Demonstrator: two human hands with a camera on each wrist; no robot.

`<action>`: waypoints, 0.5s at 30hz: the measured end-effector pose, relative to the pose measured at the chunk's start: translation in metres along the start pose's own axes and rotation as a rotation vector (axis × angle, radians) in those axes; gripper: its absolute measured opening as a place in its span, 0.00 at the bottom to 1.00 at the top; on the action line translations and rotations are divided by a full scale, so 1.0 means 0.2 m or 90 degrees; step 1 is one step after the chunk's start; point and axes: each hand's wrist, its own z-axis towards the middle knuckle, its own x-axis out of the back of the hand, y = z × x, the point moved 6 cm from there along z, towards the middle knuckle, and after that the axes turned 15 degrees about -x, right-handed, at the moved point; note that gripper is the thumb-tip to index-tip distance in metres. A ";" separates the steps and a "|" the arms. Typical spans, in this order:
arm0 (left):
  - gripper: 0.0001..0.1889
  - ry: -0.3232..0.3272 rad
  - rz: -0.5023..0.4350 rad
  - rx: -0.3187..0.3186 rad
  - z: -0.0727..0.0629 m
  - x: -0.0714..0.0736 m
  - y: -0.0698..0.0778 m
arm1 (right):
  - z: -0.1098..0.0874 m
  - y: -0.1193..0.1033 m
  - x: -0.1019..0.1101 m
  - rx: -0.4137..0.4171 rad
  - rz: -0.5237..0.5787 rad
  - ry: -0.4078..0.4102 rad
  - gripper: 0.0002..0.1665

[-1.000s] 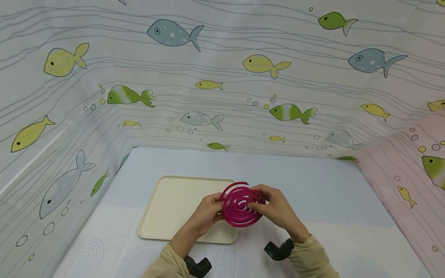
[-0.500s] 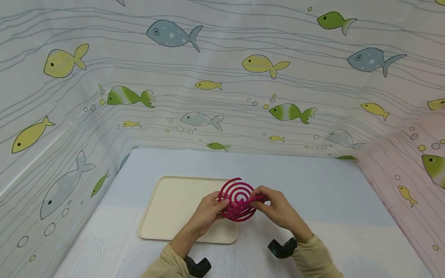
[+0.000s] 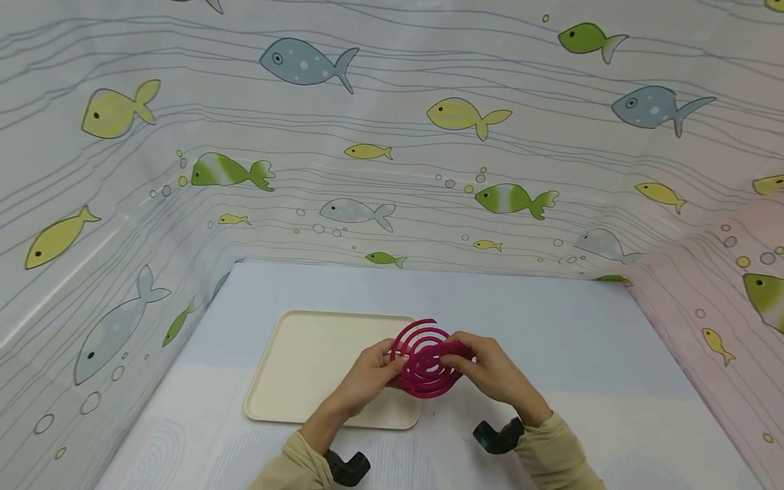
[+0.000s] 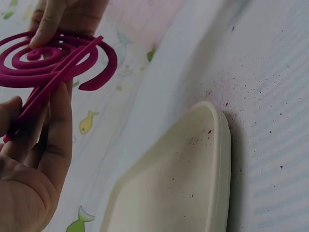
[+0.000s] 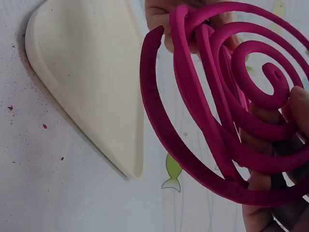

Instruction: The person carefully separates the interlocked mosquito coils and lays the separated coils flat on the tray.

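Two magenta mosquito coils lie interlaced and tilted across each other between my hands, above the right end of the tray. My left hand pinches one coil, seen nearly edge-on in the left wrist view. With thumb and fingers, my right hand holds the other coil, its thumb near the spiral's inner end. Where they cross, the turns of the two spirals overlap in the right wrist view. Fingers hide parts of both rims.
A cream rectangular tray lies on the pale table, left of and below the hands. Reddish crumbs dot tray and table. Fish-printed sheeting rises at the back and sides. Black wrist mounts sit at both cuffs.
The coils, roughly stacked face-on a second ago, have tilted apart: the right hand has turned its coil edge-on and shifted slightly right. The left hand keeps its grip and has hardly moved.
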 end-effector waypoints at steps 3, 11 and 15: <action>0.21 0.006 -0.006 0.002 0.00 0.00 0.00 | 0.00 0.01 0.00 -0.010 0.005 0.005 0.07; 0.18 0.038 -0.031 0.006 0.01 0.02 -0.02 | 0.00 0.01 0.01 -0.030 0.006 0.039 0.16; 0.17 0.058 -0.056 0.011 0.01 0.01 -0.02 | -0.01 0.00 0.04 -0.036 -0.014 0.112 0.22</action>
